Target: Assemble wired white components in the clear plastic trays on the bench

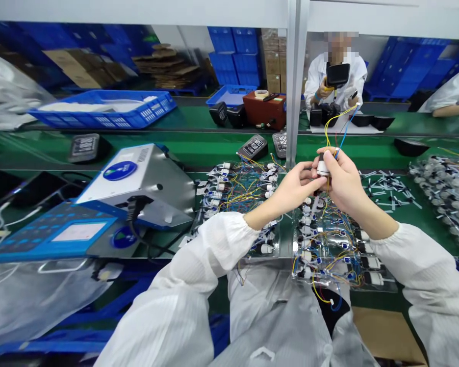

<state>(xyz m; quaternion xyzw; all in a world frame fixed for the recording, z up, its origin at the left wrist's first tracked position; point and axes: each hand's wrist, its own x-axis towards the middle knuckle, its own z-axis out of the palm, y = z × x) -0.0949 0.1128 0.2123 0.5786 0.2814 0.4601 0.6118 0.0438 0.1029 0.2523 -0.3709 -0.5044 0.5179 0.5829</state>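
Observation:
Both of my hands are raised over the green bench and meet on one small white-and-black cylindrical part (323, 168). Yellow, blue and red wires (338, 125) rise from it. My left hand (298, 186) pinches the part from the left side. My right hand (340, 178) wraps round it from the right, fingers closed. Below my hands lie clear trays (344, 255) holding several of the same wired parts, and another batch (240, 191) lies further left.
A grey and blue machine (137, 183) with a blue keypad panel (61, 232) stands at the left. Black display units (253, 148) rest on the belt behind. An upright metal post (295, 81) rises just left of my hands. A person in white works opposite (334, 76). More parts lie at the right (443, 188).

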